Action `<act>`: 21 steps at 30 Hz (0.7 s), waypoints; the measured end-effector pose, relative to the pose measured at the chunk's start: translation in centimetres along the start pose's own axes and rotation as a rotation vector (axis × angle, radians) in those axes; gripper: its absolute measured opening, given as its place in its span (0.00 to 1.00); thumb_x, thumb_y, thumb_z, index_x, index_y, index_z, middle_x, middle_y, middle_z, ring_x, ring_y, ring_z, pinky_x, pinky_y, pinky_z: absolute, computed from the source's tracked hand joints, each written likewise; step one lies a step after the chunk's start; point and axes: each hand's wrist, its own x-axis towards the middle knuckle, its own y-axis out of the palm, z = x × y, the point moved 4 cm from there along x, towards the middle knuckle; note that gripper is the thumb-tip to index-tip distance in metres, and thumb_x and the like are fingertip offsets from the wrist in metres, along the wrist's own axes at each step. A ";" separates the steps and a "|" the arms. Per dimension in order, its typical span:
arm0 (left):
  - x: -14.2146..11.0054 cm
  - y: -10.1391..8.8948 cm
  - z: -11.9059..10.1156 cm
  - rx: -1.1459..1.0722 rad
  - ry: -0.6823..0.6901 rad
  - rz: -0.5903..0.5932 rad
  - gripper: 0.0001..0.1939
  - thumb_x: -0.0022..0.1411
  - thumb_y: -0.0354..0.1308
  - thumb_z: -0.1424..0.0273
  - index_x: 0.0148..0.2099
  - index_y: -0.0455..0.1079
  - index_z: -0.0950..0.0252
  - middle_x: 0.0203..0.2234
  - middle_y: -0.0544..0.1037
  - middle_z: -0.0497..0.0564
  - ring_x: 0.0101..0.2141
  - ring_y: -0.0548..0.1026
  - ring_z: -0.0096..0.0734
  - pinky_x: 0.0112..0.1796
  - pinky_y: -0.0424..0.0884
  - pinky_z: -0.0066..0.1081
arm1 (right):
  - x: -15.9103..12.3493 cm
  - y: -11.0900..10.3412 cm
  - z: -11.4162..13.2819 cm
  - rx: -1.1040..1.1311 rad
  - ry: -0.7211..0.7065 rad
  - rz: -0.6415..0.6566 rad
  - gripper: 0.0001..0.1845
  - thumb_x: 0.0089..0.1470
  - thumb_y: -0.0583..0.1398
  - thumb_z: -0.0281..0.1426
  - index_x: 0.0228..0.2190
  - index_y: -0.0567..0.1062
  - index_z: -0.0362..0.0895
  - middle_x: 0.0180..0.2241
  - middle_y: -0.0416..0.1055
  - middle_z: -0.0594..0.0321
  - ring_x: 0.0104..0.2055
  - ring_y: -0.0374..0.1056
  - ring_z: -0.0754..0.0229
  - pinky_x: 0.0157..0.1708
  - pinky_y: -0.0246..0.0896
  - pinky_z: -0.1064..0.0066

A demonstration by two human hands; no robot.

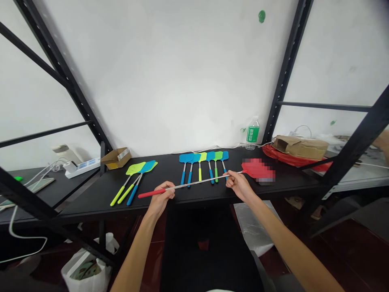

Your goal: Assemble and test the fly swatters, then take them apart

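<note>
A red fly swatter [152, 193] with a long extended metal rod is held roughly level above the front of the black shelf. My left hand [162, 196] is closed on it where the red handle meets the rod. At the other end, my right hand [238, 184] pinches the rod near the red head, which is partly pixelated. Behind the rod lie several blue and green fly swatters [210, 158] in a row, heads toward the wall. To the left rest a yellow-green fly swatter [120, 194] and others beside it, including one with a blue handle [133, 194].
An open cardboard box [116, 159] sits at the shelf's left end, near a white power strip [86, 165]. A clear bottle with a green label [253, 134] stands by the wall. Brown cardboard [300, 147] lies on red plastic at right. Black metal posts [285, 69] frame both sides.
</note>
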 end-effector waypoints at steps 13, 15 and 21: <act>0.1 0.0 0.1 -0.041 0.001 -0.027 0.09 0.56 0.64 0.67 0.28 0.70 0.66 0.20 0.65 0.44 0.21 0.61 0.23 0.26 0.59 0.28 | -0.1 0.1 0.2 0.031 0.009 0.000 0.16 0.51 0.66 0.43 0.29 0.80 0.42 0.14 0.58 0.69 0.20 0.52 0.65 0.25 0.49 0.67; 0.1 -0.1 0.1 -0.044 -0.006 -0.041 0.11 0.57 0.64 0.67 0.26 0.70 0.66 0.19 0.65 0.45 0.21 0.61 0.22 0.25 0.59 0.28 | 0.0 0.0 0.4 0.087 0.035 -0.022 0.15 0.51 0.65 0.42 0.33 0.80 0.43 0.15 0.57 0.70 0.20 0.51 0.65 0.25 0.50 0.68; 0.2 -0.3 0.5 -0.071 -0.023 -0.081 0.13 0.59 0.63 0.66 0.26 0.72 0.68 0.19 0.66 0.46 0.21 0.61 0.22 0.24 0.57 0.28 | -0.3 0.1 1.4 0.201 0.086 -0.040 0.18 0.53 0.61 0.43 0.43 0.78 0.47 0.18 0.56 0.70 0.21 0.52 0.64 0.23 0.50 0.69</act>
